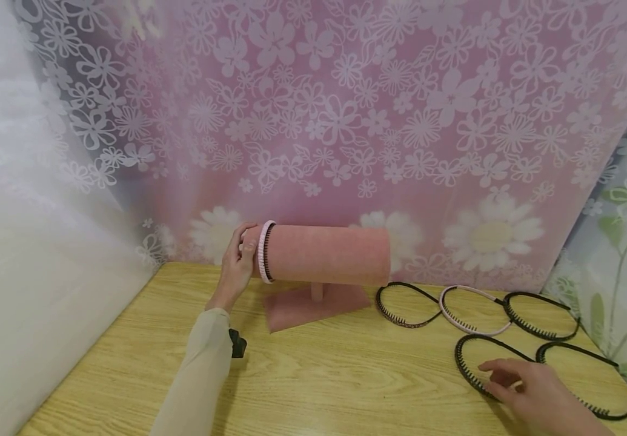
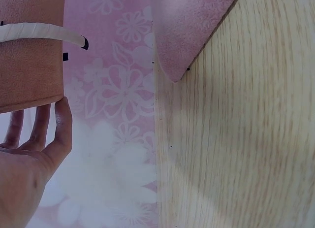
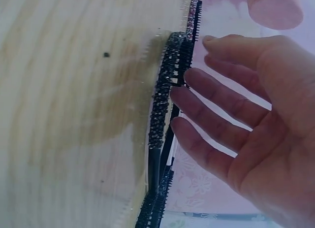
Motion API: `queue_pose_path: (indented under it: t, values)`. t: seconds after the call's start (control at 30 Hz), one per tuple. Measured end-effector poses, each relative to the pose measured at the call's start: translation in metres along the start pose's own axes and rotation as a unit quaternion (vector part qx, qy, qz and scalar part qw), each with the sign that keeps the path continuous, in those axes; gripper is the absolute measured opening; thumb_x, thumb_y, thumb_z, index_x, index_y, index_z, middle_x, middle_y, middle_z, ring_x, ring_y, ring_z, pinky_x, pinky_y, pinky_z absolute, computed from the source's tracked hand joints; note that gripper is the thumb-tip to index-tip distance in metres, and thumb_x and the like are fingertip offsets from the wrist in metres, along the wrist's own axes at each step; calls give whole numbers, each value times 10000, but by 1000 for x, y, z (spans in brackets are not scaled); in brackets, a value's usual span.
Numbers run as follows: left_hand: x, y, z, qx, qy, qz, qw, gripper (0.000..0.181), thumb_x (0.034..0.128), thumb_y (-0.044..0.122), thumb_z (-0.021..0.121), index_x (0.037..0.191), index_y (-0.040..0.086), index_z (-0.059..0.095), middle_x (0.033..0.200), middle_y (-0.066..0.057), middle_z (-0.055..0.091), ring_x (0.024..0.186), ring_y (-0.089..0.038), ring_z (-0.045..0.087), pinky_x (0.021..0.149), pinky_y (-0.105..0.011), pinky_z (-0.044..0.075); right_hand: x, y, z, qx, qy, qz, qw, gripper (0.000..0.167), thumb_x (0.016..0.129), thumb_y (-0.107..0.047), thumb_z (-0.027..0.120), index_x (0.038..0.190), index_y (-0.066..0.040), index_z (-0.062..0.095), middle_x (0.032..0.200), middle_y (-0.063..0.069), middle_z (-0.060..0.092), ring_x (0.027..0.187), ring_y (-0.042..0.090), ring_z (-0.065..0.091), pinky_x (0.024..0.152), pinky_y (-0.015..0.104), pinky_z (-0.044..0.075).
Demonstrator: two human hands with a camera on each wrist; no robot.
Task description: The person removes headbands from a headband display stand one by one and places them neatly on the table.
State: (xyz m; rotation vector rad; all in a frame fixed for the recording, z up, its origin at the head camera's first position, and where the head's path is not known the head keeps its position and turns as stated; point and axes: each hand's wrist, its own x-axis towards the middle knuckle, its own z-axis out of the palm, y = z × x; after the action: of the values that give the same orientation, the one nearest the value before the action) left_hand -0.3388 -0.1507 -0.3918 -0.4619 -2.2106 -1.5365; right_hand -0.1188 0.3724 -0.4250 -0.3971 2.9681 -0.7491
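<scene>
A pink velvety display stand (image 1: pixel 329 254) has a horizontal roll on a post and flat base. Near the roll's left end sits a white headband (image 1: pixel 265 251) with dark comb teeth. My left hand (image 1: pixel 237 266) holds that end of the roll; in the left wrist view its fingertips touch the roll's rim. My right hand (image 1: pixel 537 387) hovers over a black headband (image 1: pixel 461 362) at the front right, fingers loosely bent with nothing between them. In the right wrist view this black glittery headband (image 3: pixel 162 90) lies by the fingertips, contact uncertain.
Behind it lie a dark patterned headband (image 1: pixel 400 323), a pale pink headband (image 1: pixel 446 309) and a black headband (image 1: pixel 520 321). Another black headband (image 1: pixel 621 418) lies at the far right, partly behind my right hand. A flowered curtain (image 1: pixel 346 121) backs the wooden table (image 1: pixel 346 381).
</scene>
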Motion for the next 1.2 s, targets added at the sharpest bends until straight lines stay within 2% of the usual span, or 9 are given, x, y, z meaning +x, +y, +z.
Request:
queue_pose_path:
  t: [0.07, 0.13, 0.3, 0.37, 0.5, 0.67, 0.8, 0.97, 1.2]
  values:
    - [0, 1, 0, 14, -26, -36, 10000, 426, 1110, 256, 423, 1535, 239, 432, 1457, -205, 519, 1034, -403, 648, 855, -508, 510, 0, -5, 0, -82, 299, 51, 9995, 272, 963, -214, 714, 1194, -72, 724, 957, -40, 765, 803, -72, 647, 642, 215, 544]
    - [-3, 13, -2, 39, -42, -26, 10000, 422, 1110, 246, 415, 1528, 192, 439, 1446, -227, 520, 1027, -404, 647, 849, -483, 513, 1, -10, -1, -189, 637, 105, 9977, 279, 951, -220, 732, 1193, -81, 730, 980, -4, 777, 808, -44, 668, 632, 219, 542]
    - [-3, 12, -1, 86, 41, 4, 10000, 443, 1106, 388, 405, 1513, 218, 451, 1416, -195, 541, 1020, -371, 652, 849, -470, 514, 7, -18, -1, -348, 1541, -42, 9874, 314, 882, -230, 808, 1167, -112, 750, 991, 45, 790, 820, -17, 686, 618, 232, 545]
    - [1, 1, 0, 87, 97, -5, 9999, 449, 1098, 438, 406, 1508, 262, 454, 1417, -165, 546, 1013, -356, 656, 847, -476, 513, 10, -22, -2, -380, 1848, -180, 9819, 342, 852, -232, 837, 1166, -125, 752, 1006, 55, 790, 842, -59, 665, 621, 241, 554]
    - [2, 1, 0, 85, 118, 31, 9999, 459, 1094, 449, 409, 1505, 250, 460, 1417, -166, 550, 993, -357, 659, 832, -471, 514, 16, -30, -6, -384, 2278, -397, 9721, 406, 816, -228, 870, 1198, -166, 746, 1057, 53, 782, 907, -110, 629, 640, 249, 570]
    - [1, 0, 0, 87, 107, 85, 9999, 490, 1085, 483, 412, 1507, 237, 460, 1424, -159, 551, 1027, -364, 656, 849, -486, 514, 24, -40, -10, -223, 2610, -680, 9627, 477, 800, -202, 883, 1249, -223, 725, 1122, 28, 768, 1021, -222, 531, 706, 134, 538]
    - [0, -2, 0, 89, 103, 74, 9999, 492, 1085, 487, 410, 1508, 239, 459, 1418, -157, 554, 1044, -369, 660, 858, -494, 519, 32, -50, -10, -255, 2861, -980, 9528, 555, 783, -183, 892, 1301, -234, 700, 1157, 99, 755, 1042, -247, 499, 753, 18, 460]
    - [0, -2, 0, 84, 80, 71, 9999, 483, 1089, 470, 409, 1513, 242, 453, 1413, -159, 552, 1019, -368, 664, 844, -489, 520, 41, -61, -11, -357, 3121, -1214, 9416, 643, 761, -163, 903, 1353, -257, 669, 1194, 118, 741, 1031, -243, 503, 772, 8, 447]
    - [1, -2, 0, 34, 74, 93, 9999, 457, 1095, 430, 422, 1512, 247, 458, 1416, -149, 552, 992, -354, 658, 825, -453, 512, 55, -74, -16, -221, 3206, -1533, 9345, 683, 750, -103, 901, 1374, -232, 654, 1260, 119, 714, 1195, -217, 460, 860, 4, 422]
